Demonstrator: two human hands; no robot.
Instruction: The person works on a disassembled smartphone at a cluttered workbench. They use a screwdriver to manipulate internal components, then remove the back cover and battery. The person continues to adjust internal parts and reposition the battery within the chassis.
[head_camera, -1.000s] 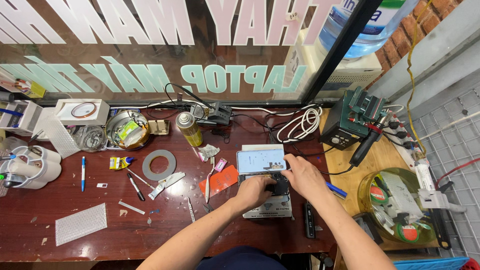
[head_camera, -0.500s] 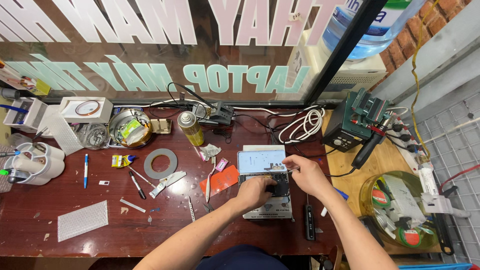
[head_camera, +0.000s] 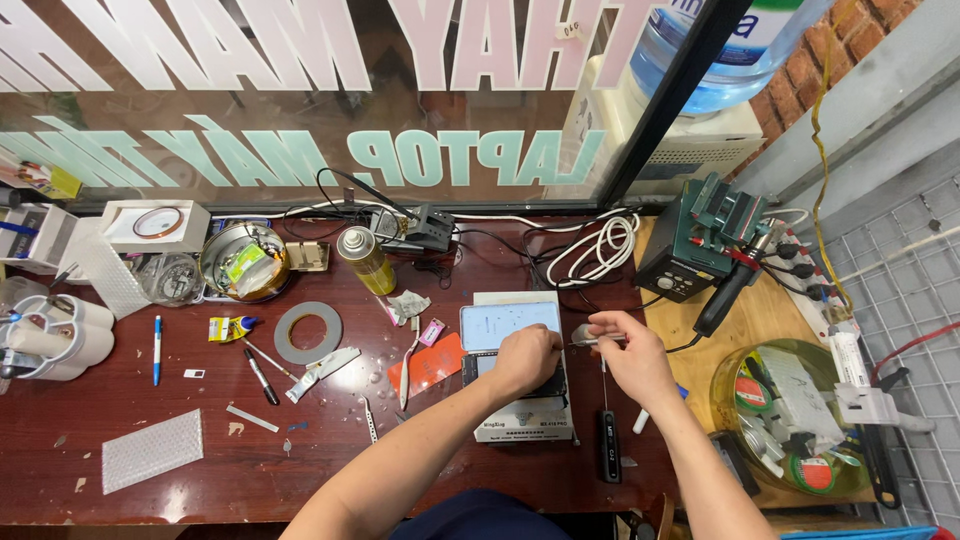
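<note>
We look down on a dark red-brown wooden counter (head_camera: 200, 500) pushed up against a glass shopfront window (head_camera: 300, 100) with large pale lettering seen in reverse. To the right the counter gives way to a lighter wood top (head_camera: 740, 340), and beyond it a brick wall and a white wire grille (head_camera: 900, 300) close off the room. A blue water bottle (head_camera: 720, 50) stands behind the glass.

Our left hand (head_camera: 525, 362) lies curled over a dark phone body (head_camera: 520, 385), pressing it onto a white pad (head_camera: 525, 425) near the counter's front edge. A lit phone screen (head_camera: 510, 325) lies just behind that hand, touching the pad's far end. Our right hand (head_camera: 630, 360) is closed narrowly on a slim metal tool (head_camera: 590, 341), whose tip points left toward the screen's right edge. A black handled tool (head_camera: 610, 445) lies on the counter just below the right hand.

Left of the work we see an orange card (head_camera: 430, 365), tweezers (head_camera: 408, 365), a grey tape ring (head_camera: 308, 332), a yellow spray can (head_camera: 365, 260), a round tin (head_camera: 243, 262), a blue pen (head_camera: 157, 350) and a sheet of bubble wrap (head_camera: 152, 450). Coiled white cable (head_camera: 595, 250) lies by the window. On the lighter top stand a green-black soldering station (head_camera: 700, 240) and a clear yellowish bowl (head_camera: 730, 420) of tape rolls and parts.
</note>
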